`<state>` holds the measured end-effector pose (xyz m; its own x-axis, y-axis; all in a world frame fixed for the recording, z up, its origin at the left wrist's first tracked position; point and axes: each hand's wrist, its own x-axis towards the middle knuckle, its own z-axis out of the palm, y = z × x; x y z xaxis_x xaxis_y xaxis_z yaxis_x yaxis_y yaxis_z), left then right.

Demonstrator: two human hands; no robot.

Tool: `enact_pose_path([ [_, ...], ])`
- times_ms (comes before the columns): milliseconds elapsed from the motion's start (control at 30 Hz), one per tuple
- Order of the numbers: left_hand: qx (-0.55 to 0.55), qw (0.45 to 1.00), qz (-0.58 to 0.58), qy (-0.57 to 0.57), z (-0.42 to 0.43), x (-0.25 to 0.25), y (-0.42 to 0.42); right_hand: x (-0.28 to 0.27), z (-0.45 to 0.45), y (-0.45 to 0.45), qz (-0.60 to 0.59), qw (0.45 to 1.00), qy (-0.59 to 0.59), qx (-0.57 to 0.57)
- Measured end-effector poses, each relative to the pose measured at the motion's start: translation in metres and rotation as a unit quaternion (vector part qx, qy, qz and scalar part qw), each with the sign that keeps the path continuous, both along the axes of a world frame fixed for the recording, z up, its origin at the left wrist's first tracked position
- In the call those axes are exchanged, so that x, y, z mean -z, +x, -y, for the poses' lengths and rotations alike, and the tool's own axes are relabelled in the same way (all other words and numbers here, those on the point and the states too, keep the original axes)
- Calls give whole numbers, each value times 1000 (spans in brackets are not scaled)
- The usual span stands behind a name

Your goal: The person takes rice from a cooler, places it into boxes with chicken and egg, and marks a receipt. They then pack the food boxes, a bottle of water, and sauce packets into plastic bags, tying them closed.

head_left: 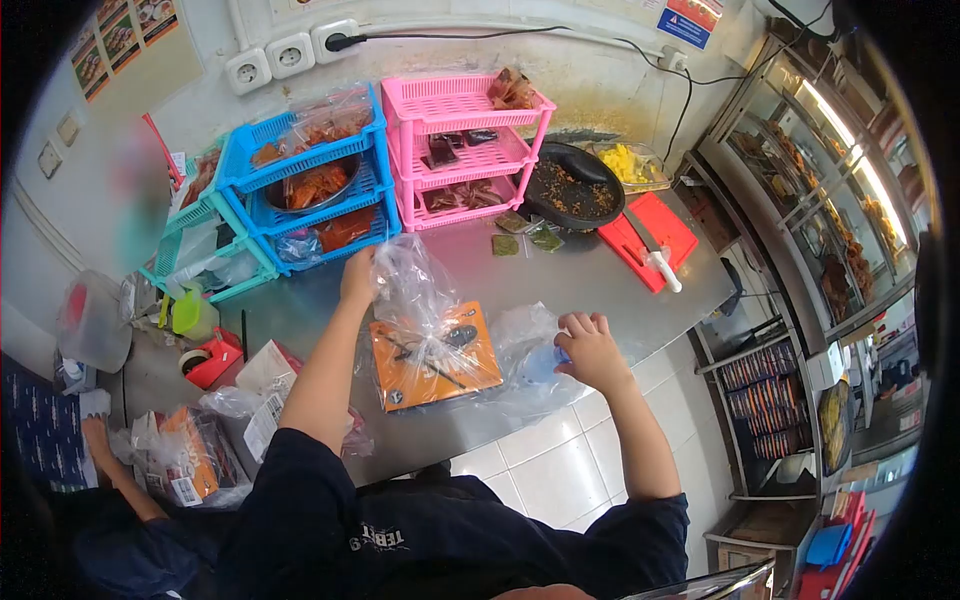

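Orange box (440,388) sits bagged on table (480,262) between our hands. Looks like bag handling: left hand (360,278) pinches clear bag (412,285) up top, right hand (592,352) curls at bluish plastic (543,363), grip unclear. Next move needs steady left pinch.

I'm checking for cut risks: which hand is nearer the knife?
The right hand, on the near side of the knife; the left hand is farther left, by the blue rack.

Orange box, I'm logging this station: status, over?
Left hand gripping clear bag near top. Right hand at loose plastic alongside. Orange box inside bag, on metal counter.
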<state>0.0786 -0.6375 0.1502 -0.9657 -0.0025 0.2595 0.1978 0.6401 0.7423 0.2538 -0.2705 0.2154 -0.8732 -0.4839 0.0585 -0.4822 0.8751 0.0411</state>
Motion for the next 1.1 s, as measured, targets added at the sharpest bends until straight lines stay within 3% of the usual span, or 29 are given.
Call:
enact_pose_path([
  [67,50,999,-6,-7,8,-1,1,-4,9,2,-40,998,57,13],
  [167,109,993,28,41,15,-1,0,3,14,-1,11,993,115,-17],
  [200,-27,990,-133,41,3,-37,23,1,15,-2,10,993,113,-15],
  [233,-162,942,-290,40,-12,-61,43,-4,14,-3,12,996,88,-30],
  [300,-47,942,-316,105,-44,-60,82,-23,13,-3,7,997,65,-47],
  [333,82,954,-265,111,-69,-60,110,-37,15,1,0,999,18,-32],
  [367,222,962,-73,139,-88,-41,123,-52,18,7,-4,999,-28,-20],
  [400,303,943,-107,90,-101,-49,143,-70,24,13,-23,997,-64,-21],
  [500,380,909,-120,119,-129,-58,167,-131,54,38,-54,990,-124,-41],
  [533,392,897,-90,182,-138,-64,173,-147,66,48,-78,985,-142,-60],
  [567,398,882,-64,243,-142,-71,178,-152,78,55,-102,978,-163,-82],
  [633,445,859,14,253,-125,-99,183,-141,67,48,-77,941,-278,-176],
  [700,459,848,-35,263,-101,-99,191,-90,59,30,-103,851,-513,-49],
  [767,413,854,-158,273,-77,-82,201,-24,50,18,-116,928,-330,130],
  [833,373,875,-189,243,-34,-82,214,102,12,11,12,964,-227,139],
  [933,343,898,-181,209,16,-72,234,119,31,23,99,928,-300,198],
  [1000,322,918,-67,220,42,-69,242,128,-8,5,113,946,-162,256],
  [1100,224,958,-30,177,35,-40,237,8,-7,-1,-122,846,-437,280],
])
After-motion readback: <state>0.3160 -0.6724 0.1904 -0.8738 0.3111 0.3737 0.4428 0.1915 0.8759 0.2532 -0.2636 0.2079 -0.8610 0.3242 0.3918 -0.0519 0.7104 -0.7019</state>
